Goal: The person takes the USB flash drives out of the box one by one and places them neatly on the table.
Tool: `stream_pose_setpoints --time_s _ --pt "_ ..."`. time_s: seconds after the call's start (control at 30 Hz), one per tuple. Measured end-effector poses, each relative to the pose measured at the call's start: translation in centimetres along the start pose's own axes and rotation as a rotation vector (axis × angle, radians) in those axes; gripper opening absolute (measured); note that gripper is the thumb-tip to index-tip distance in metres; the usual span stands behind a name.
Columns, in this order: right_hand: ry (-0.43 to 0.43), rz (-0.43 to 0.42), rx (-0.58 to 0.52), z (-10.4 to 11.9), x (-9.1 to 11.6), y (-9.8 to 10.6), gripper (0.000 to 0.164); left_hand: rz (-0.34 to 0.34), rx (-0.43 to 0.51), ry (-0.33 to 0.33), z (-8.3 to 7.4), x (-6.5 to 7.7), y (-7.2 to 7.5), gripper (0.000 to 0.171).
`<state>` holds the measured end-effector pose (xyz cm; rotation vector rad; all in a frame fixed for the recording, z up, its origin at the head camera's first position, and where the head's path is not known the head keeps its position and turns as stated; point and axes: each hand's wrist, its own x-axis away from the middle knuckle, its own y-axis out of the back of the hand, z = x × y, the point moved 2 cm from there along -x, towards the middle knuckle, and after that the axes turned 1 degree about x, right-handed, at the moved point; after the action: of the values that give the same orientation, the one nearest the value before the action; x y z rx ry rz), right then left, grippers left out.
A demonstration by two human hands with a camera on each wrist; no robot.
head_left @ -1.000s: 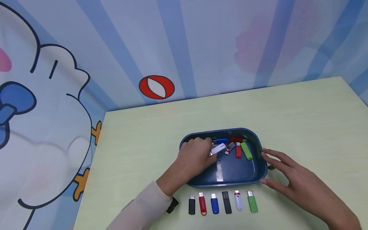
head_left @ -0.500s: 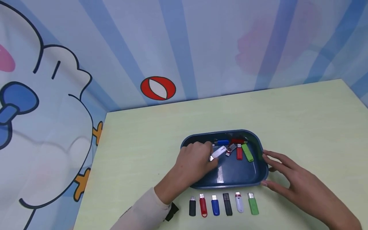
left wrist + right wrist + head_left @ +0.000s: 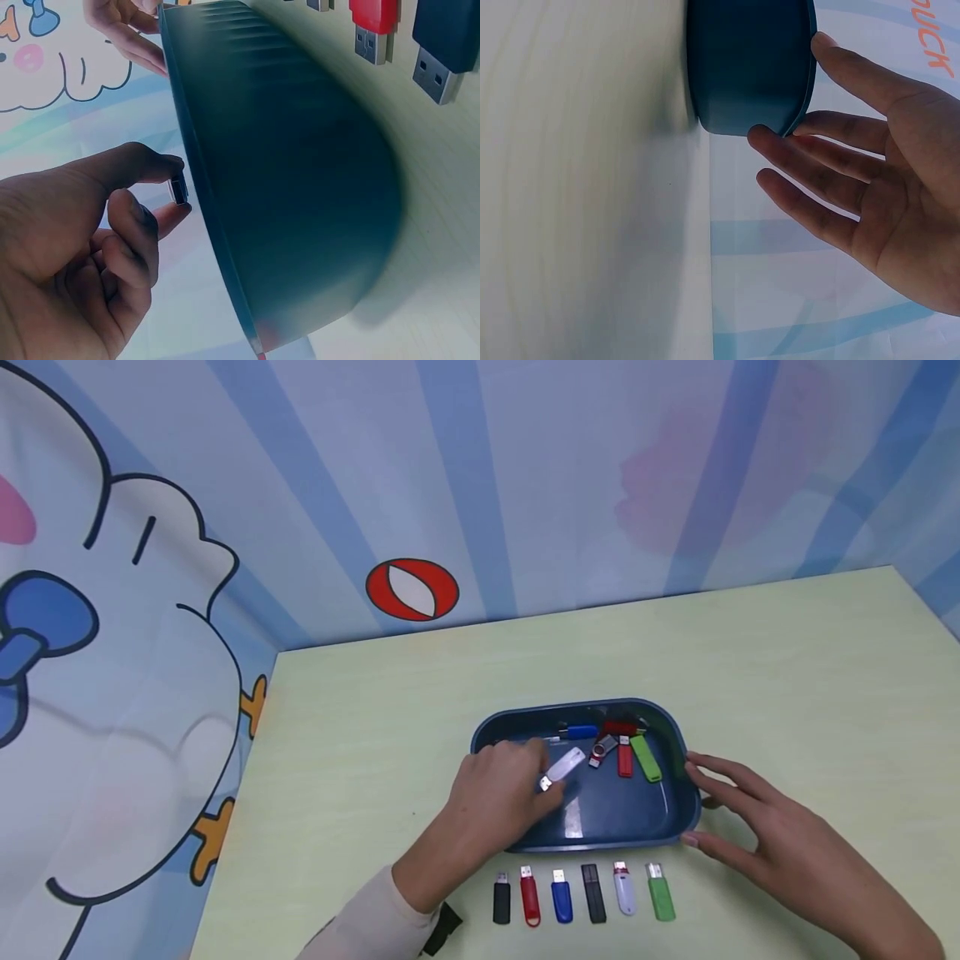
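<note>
My left hand (image 3: 498,789) is over the left part of a dark blue tray (image 3: 585,845), pinching a white USB stick (image 3: 565,765) between thumb and finger. The stick slants, its metal plug toward the palm. From the left wrist, that plug (image 3: 178,189) shows end-on between thumb and finger, just past the tray rim; the other fingers are curled. My right hand (image 3: 780,835) touches the tray's right end with spread, fairly straight fingers. In the right wrist view its thumb (image 3: 832,49) meets the rim. Inside lie a blue stick (image 3: 581,732), several red ones and a green one (image 3: 645,758).
In front of the tray a row of USB sticks lies on the pale table (image 3: 360,735): black (image 3: 502,902), red (image 3: 530,900), blue (image 3: 562,900), another black (image 3: 593,893), white (image 3: 624,892) and green (image 3: 661,895). A cartoon-printed backdrop (image 3: 555,485) stands behind the table.
My left hand has drawn slightly back and down toward the tray's near side with the white USB stick, which is tilted more steeply. The right hand stays at the tray's end.
</note>
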<state>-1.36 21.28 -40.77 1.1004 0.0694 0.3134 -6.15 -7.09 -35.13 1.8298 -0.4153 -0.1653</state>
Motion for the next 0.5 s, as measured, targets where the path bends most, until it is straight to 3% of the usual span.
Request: stream_pose_setpoints --time_s 0.3,0.5 --pt "0.009 -0.006 0.002 0.0 -0.1 0.0 0.088 -0.01 0.03 0.056 0.1 1.5 0.3 0.03" --pt "0.009 0.0 0.006 0.1 -0.1 -0.2 0.089 -0.036 0.035 0.048 0.4 2.4 0.3 0.028"
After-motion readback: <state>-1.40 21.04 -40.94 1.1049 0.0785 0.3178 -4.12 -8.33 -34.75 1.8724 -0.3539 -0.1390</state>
